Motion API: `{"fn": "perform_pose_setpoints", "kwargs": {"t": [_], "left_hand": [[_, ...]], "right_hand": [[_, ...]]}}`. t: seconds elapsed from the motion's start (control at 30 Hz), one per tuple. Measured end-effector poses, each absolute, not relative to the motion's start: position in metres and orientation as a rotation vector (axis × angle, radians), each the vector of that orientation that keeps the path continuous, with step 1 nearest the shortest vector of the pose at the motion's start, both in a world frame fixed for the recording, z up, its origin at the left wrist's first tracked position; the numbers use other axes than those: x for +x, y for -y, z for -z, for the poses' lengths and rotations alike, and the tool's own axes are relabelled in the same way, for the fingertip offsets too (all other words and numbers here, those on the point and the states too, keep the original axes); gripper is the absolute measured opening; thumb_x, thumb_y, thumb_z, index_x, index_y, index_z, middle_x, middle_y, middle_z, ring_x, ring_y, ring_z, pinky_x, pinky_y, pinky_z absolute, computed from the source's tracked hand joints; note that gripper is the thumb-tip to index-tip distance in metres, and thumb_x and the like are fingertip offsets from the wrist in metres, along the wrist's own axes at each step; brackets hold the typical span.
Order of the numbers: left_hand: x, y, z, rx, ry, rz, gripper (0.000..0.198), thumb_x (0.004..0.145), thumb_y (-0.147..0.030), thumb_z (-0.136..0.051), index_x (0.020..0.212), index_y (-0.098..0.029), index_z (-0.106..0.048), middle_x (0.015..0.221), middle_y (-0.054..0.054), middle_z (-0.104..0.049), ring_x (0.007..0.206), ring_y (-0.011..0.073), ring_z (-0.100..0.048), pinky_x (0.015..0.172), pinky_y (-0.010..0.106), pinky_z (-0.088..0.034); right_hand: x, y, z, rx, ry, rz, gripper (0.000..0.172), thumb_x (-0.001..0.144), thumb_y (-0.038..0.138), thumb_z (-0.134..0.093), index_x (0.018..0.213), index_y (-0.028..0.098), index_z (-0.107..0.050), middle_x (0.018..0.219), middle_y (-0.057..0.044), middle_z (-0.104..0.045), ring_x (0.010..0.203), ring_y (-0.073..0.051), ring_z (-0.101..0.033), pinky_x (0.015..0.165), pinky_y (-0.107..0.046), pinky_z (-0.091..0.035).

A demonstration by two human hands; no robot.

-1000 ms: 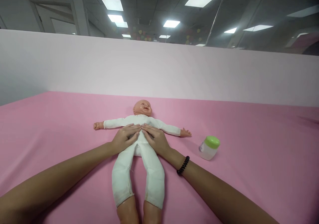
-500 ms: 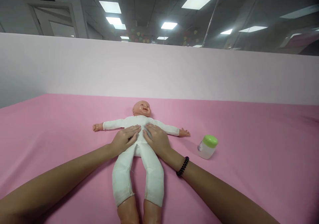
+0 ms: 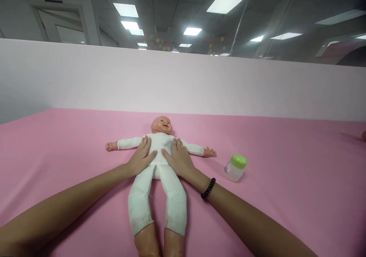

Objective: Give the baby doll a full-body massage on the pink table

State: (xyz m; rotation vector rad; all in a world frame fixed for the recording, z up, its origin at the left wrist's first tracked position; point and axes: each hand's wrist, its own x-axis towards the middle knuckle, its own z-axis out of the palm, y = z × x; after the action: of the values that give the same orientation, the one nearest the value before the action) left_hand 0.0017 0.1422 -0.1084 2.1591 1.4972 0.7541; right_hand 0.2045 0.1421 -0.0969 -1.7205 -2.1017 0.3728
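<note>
A baby doll (image 3: pixel 161 148) with a white cloth body lies on its back, arms stretched out to both sides and legs toward me. My left hand (image 3: pixel 140 158) rests flat on the left side of its torso, thumb apart from the fingers. On the torso's right side lies my right hand (image 3: pixel 180 159), also flat, its thumb pointing inward. Neither hand grips anything. The doll's feet are cut off by the bottom edge of the view. A black coiled band (image 3: pixel 208 188) circles my right wrist.
A clear jar with a green lid (image 3: pixel 238 161) stands right of the doll, beyond its open hand. Pink covering (image 3: pixel 271 196) spreads under everything. Behind the doll rises a low white wall (image 3: pixel 183 83) with glass above it.
My hands have slid outward from the middle of the doll's chest to its two sides. Their fingers now point more toward the doll's shoulders, with the thumbs spread away.
</note>
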Motion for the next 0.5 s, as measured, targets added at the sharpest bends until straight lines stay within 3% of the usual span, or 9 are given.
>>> {"fn": "perform_pose_setpoints", "kwargs": {"t": [0.1, 0.23, 0.33, 0.43, 0.5], "left_hand": [[0.000, -0.141, 0.104, 2.371, -1.282, -0.715, 0.070, 0.103, -0.061, -0.024, 0.162, -0.023, -0.022, 0.168, 0.003, -0.012, 0.156, 0.0260, 0.002, 0.126, 0.051, -0.003], [-0.019, -0.155, 0.097, 2.590, -1.131, -0.530, 0.058, 0.106, -0.053, -0.020, 0.161, -0.037, -0.019, 0.168, -0.002, -0.016, 0.156, 0.0246, -0.006, 0.125, 0.055, 0.000], [-0.055, -0.177, 0.097, 2.654, -1.352, -0.441, 0.060, 0.105, -0.052, -0.020, 0.162, -0.032, -0.017, 0.167, 0.004, -0.019, 0.155, 0.0288, -0.014, 0.122, 0.060, -0.002], [-0.104, -0.195, 0.096, 2.775, -1.512, -0.374, 0.066, 0.099, -0.060, -0.039, 0.158, -0.031, -0.033, 0.159, 0.011, -0.039, 0.148, 0.0355, -0.033, 0.119, 0.064, -0.002], [-0.135, -0.203, 0.094, 2.736, -1.570, -0.363, 0.066, 0.094, -0.060, -0.048, 0.153, -0.030, -0.044, 0.142, 0.013, -0.059, 0.129, 0.0345, -0.055, 0.117, 0.060, -0.019]], "right_hand": [[0.204, -0.140, 0.098, -1.565, 2.226, -0.331, 0.083, 0.102, 0.058, -0.027, 0.160, 0.000, -0.014, 0.165, -0.019, -0.007, 0.156, -0.031, -0.003, 0.126, -0.046, -0.009], [0.225, -0.157, 0.103, -1.343, 2.384, -0.312, 0.071, 0.103, 0.061, -0.013, 0.163, 0.022, -0.017, 0.167, -0.004, -0.008, 0.156, -0.026, -0.003, 0.126, -0.052, -0.007], [0.258, -0.175, 0.104, -1.578, 2.354, -0.166, 0.075, 0.103, 0.062, -0.012, 0.161, 0.017, -0.022, 0.164, -0.013, -0.021, 0.154, -0.030, -0.016, 0.123, -0.059, -0.006], [0.293, -0.184, 0.095, -1.851, 2.336, -0.006, 0.079, 0.097, 0.070, -0.030, 0.146, 0.011, -0.048, 0.147, -0.022, -0.047, 0.141, -0.040, -0.036, 0.116, -0.068, -0.006], [0.312, -0.186, 0.086, -1.986, 2.337, -0.057, 0.066, 0.093, 0.066, -0.043, 0.128, 0.013, -0.061, 0.128, -0.020, -0.061, 0.123, -0.040, -0.052, 0.111, -0.072, -0.012]]}}
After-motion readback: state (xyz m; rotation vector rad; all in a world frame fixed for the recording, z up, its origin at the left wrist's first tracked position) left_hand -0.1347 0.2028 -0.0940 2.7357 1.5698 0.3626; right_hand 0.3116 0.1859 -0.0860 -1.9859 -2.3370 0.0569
